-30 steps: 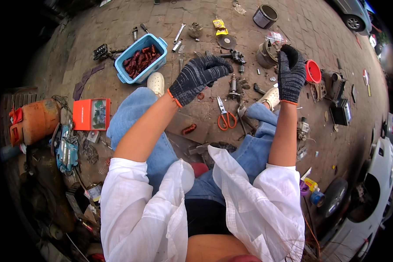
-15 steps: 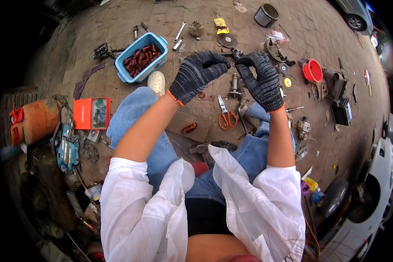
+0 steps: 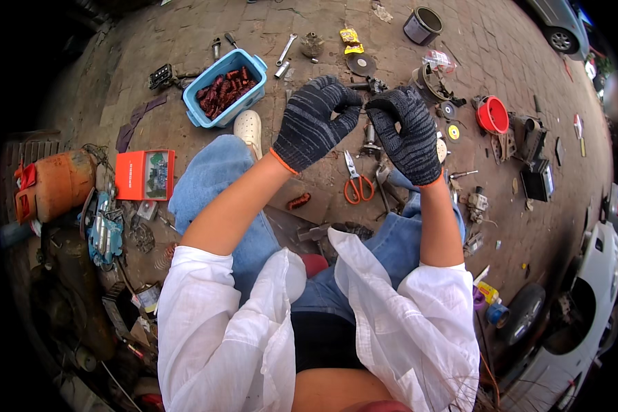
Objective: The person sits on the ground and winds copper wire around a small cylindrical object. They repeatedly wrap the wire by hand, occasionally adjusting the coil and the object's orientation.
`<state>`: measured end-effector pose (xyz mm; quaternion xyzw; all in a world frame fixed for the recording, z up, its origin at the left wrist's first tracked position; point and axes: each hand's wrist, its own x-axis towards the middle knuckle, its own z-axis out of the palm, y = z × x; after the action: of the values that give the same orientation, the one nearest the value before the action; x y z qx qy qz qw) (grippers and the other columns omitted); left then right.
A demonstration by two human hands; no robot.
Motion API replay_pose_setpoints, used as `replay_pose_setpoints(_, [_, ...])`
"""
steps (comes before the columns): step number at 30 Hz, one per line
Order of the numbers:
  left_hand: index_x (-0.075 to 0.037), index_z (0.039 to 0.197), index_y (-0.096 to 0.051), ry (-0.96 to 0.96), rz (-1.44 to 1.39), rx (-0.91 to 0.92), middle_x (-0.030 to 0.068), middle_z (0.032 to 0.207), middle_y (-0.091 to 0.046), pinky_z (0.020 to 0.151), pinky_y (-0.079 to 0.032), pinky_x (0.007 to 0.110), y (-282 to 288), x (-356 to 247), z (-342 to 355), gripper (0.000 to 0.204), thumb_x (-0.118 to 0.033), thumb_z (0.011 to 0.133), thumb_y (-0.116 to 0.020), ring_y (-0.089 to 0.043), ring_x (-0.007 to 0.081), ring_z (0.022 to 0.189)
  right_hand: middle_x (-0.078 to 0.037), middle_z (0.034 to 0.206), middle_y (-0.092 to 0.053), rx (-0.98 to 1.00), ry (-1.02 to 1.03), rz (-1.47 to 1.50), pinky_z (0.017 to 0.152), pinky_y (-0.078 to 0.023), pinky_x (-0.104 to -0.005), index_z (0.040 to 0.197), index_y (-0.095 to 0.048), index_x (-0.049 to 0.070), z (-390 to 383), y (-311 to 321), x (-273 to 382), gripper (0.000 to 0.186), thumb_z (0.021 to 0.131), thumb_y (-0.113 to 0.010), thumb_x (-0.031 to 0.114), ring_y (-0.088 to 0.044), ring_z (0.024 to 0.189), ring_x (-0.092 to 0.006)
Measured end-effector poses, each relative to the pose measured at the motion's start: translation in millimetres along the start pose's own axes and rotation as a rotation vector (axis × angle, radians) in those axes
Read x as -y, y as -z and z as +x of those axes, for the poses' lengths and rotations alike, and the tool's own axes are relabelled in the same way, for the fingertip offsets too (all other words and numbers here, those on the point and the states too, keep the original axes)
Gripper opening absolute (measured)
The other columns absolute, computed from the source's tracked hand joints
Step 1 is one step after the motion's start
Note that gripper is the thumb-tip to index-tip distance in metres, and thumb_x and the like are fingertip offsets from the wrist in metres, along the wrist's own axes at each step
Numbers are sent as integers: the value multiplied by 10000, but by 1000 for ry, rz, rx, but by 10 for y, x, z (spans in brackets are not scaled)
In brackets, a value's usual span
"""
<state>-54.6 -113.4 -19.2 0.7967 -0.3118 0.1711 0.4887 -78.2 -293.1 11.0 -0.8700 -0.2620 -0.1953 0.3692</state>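
Observation:
My left hand [image 3: 316, 120], in a dark striped knit glove with orange cuff, has its fingertips pinched over the middle of the work area. Close to its right, my right hand [image 3: 405, 134], gloved alike, has curled fingers with the tips turned toward the left ones; whatever they hold, if anything, is hidden. Beneath and just beyond them lie a dark metal tool [image 3: 373, 84] and a steel shaft part [image 3: 370, 145]. Orange-handled scissors [image 3: 357, 189] and a small reddish-brown piece [image 3: 298, 201] lie below, between my jeans-clad legs.
Around me: blue bin of copper-coloured pieces [image 3: 224, 94], red box [image 3: 130, 172], orange gas cylinder [image 3: 65, 185], teal metal tool [image 3: 104, 230], red bowl [image 3: 492, 115], dark buckets [image 3: 422, 26], spanner [image 3: 287, 49], several metal parts [image 3: 532, 141], tyre [image 3: 525, 312], white car bumper [image 3: 584, 302].
My right hand has moved left from over the bucket to meet my left hand, uncovering small discs on the ground. My left hand has risen slightly.

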Motion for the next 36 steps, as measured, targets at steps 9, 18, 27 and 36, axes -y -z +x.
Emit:
replay_pose_setpoints(9, [8, 937, -609, 305, -249, 75, 76, 874, -584, 692, -472, 252, -10, -60, 3, 165, -19, 774, -615, -567, 125, 783, -134, 805, -578, -101, -144, 23, 683, -452, -361, 865, -600, 36, -51, -26, -94, 126, 740, -617, 42, -561, 751, -294])
replay_pose_setpoints(18, [5, 949, -601, 253, -223, 54, 69, 864, -576, 680, -469, 246, 3, -55, -7, 178, -24, 774, -621, -559, 115, 762, -92, 841, -601, -56, -78, -30, 722, -451, -342, 919, -613, 65, -24, -50, 4, 210, 714, -657, 66, -569, 784, -265])
replay_pose_setpoints(27, [-8, 907, -608, 132, -143, 1, 60, 828, -565, 615, -445, 237, 7, -77, -7, 167, -9, 742, -636, -532, 114, 695, -94, 849, -599, -60, -67, -51, 723, -442, -362, 887, -606, 72, -43, -91, 21, 199, 695, -656, 66, -560, 805, -276])
replay_pose_setpoints(36, [-12, 909, -596, 184, -306, 52, 50, 861, -565, 670, -457, 237, 12, -72, -26, 185, 19, 731, -638, -537, 112, 773, -102, 847, -595, -53, -63, -37, 718, -440, -374, 876, -603, 69, -58, -103, 12, 202, 680, -652, 85, -553, 807, -293])
